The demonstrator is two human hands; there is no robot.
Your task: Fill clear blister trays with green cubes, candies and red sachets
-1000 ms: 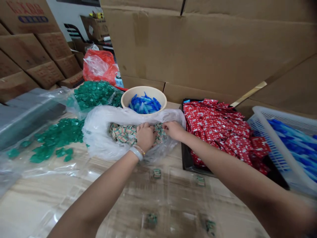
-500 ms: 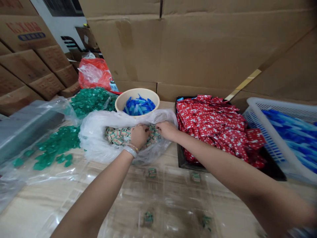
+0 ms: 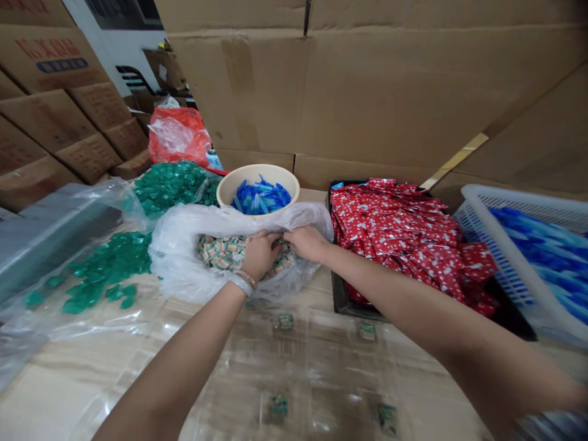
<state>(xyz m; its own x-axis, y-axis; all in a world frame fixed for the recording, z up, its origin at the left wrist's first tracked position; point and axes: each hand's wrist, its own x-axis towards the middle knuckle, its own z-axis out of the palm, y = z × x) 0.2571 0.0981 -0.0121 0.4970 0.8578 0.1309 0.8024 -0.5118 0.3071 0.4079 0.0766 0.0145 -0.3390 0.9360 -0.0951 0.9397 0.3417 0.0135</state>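
Both hands reach into a white plastic bag (image 3: 177, 236) with rolled-down sides, full of small green-and-tan packets (image 3: 223, 252). My left hand (image 3: 261, 253), with bracelets at the wrist, is closed with its fingers curled down among the packets; its fingertips are partly hidden. Close on its right, my right hand (image 3: 307, 242) has its fingers pressed together at the packets by the bag's right inner edge. What exactly lies between the fingers is too small to make out. In front of the bag, a few packets (image 3: 285, 322) lie in clear plastic trays (image 3: 321, 367).
A cream bowl (image 3: 223, 190) of blue pieces stands behind the bag. Green wrapped pieces (image 3: 174, 187) lie to the left. At right are a black tray (image 3: 340, 294) of red packets (image 3: 399, 233) and a white basket (image 3: 473, 199) of blue packets. A cardboard wall (image 3: 367, 92) rises behind.
The view has shifted slightly. Within the bag, my hands stay among the packets, and my right fingers have come a little nearer to my left hand.
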